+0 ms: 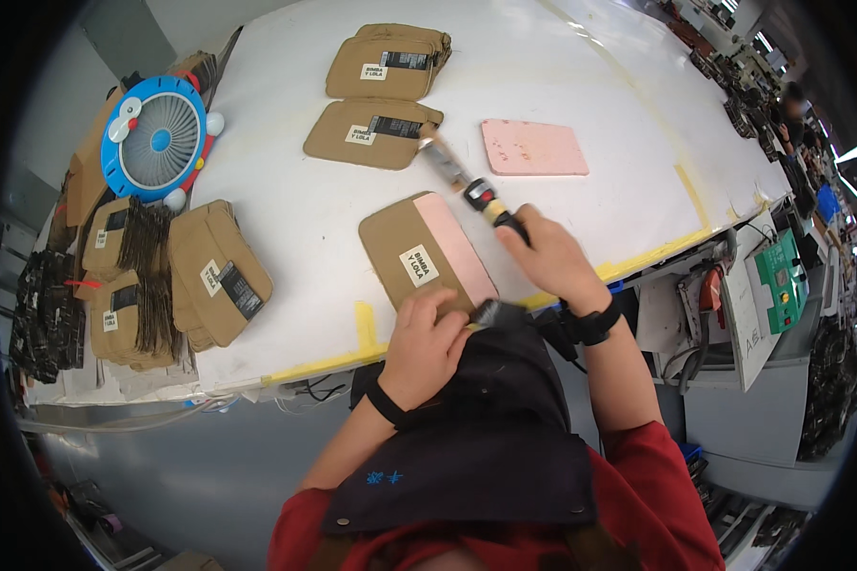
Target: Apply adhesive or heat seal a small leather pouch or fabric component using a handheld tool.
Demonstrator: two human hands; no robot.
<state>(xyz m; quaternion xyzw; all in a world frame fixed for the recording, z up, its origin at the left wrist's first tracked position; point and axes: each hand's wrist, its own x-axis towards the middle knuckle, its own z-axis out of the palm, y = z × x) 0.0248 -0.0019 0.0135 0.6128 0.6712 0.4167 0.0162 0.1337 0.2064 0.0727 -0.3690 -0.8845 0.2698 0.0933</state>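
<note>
In front of me lies a brown fabric panel (pixel 383 236) with a white label (pixel 417 265) and a flat pink strip (pixel 452 244) along its right side. My left hand (pixel 428 333) is at its near edge, fingers curled, thumb and index pinching a small dark label (pixel 487 311), blurred and partly hidden. A long tool (pixel 483 193) with a black handle, red button and silver barrel is in my right hand (pixel 554 249), fingers wrapped round the handle. The barrel points up and left, its tip by the corner of another brown panel (pixel 338 143) with a black label.
A pink board (pixel 535 148) lies right of the tool. More brown panels (pixel 390 62) are stacked at the back, others (pixel 214 271) at the left beside a blue fan (pixel 154 138). Yellow tape (pixel 367 328) marks the near edge of the white table (pixel 295 219).
</note>
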